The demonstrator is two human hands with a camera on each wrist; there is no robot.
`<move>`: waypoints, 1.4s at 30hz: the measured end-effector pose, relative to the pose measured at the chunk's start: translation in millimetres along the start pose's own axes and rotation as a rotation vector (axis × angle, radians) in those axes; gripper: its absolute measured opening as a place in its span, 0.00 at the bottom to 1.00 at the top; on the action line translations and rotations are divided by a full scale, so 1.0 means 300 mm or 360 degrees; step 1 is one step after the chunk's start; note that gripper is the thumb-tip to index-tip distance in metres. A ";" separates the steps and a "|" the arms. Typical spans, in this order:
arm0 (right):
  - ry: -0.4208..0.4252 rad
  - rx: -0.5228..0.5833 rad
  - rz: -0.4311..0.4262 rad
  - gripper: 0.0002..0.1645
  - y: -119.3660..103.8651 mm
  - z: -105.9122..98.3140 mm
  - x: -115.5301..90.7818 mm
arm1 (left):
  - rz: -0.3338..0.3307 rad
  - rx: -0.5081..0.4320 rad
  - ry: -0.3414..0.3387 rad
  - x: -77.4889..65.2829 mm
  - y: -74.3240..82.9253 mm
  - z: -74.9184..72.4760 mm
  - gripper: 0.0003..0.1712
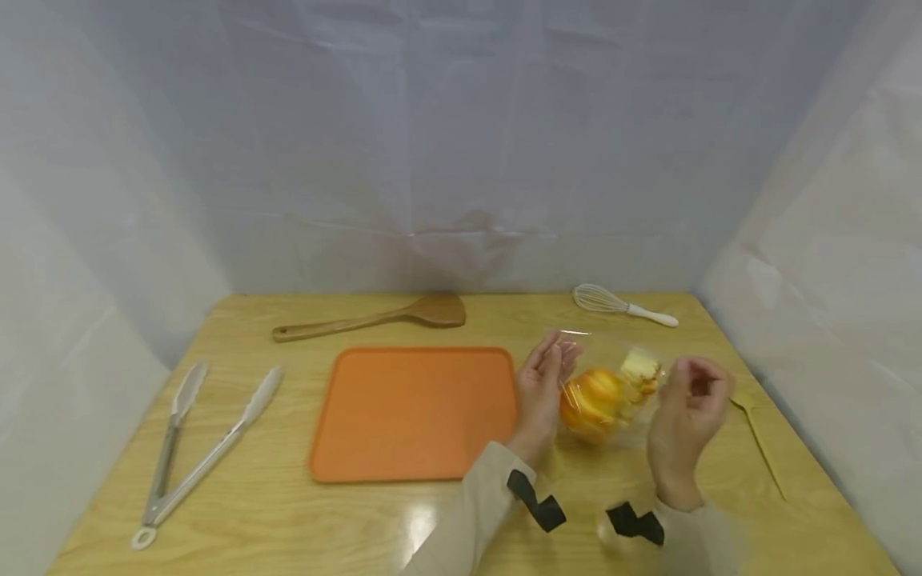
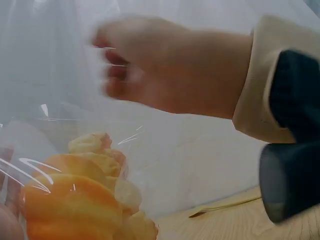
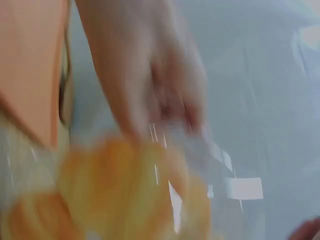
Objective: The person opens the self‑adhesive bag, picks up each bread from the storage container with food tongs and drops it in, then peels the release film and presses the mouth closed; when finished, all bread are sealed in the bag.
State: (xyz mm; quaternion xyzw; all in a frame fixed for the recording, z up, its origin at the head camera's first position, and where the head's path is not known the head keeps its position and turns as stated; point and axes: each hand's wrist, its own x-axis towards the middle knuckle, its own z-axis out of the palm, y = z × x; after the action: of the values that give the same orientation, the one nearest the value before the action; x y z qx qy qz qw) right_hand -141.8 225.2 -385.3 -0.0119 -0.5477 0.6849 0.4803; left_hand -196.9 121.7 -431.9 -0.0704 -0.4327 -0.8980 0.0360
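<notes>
My left hand grips the left edge of a clear plastic bag with fingers and thumb. Inside the bag are orange-yellow striped pieces that look like bread, and a paler cream-and-brown piece. In the left wrist view the bread shows through shiny film. My right hand, its fingers curled, is at the bag's right side. The left wrist view shows that right hand blurred above the bag; thin glints lie at its fingertips, but whether it pinches film is unclear.
An orange tray lies left of the bag. Metal tongs lie spread at the far left. A wooden spatula and a white whisk lie along the back. A thin yellow utensil is near the right edge.
</notes>
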 end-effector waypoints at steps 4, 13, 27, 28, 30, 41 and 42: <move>-0.0588 -0.0476 -0.0025 0.09 -0.001 0.087 -0.079 | 0.0043 -0.0006 -0.0051 -0.012 0.013 -0.002 0.26; -0.0783 -0.0798 -0.0054 0.12 0.044 0.159 -0.083 | -0.0013 0.0165 -0.0082 -0.037 0.044 -0.010 0.23; -0.0723 -0.0617 0.0112 0.11 0.013 0.183 -0.064 | 0.0106 0.0360 -0.0238 -0.041 0.065 -0.023 0.22; -0.0729 -0.0621 0.0107 0.11 0.004 0.187 -0.064 | 0.0114 0.0364 -0.0241 -0.040 0.065 -0.023 0.22; -0.0739 -0.0635 0.0097 0.11 -0.013 0.192 -0.064 | 0.0133 0.0369 -0.0251 -0.040 0.067 -0.023 0.22; -0.0808 -0.0759 -0.0091 0.06 0.030 0.171 -0.053 | 0.0207 0.0403 -0.0337 -0.041 0.071 -0.025 0.21; -0.0821 -0.0765 -0.0072 0.06 0.038 0.168 -0.050 | 0.0225 0.0388 -0.0346 -0.040 0.068 -0.025 0.21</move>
State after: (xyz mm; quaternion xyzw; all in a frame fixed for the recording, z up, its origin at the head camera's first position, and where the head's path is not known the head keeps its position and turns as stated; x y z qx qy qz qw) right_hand -168.4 178.6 -381.4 0.0610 -0.7966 0.5062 0.3249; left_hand -183.2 103.3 -422.7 -0.1924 -0.5337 -0.8213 0.0602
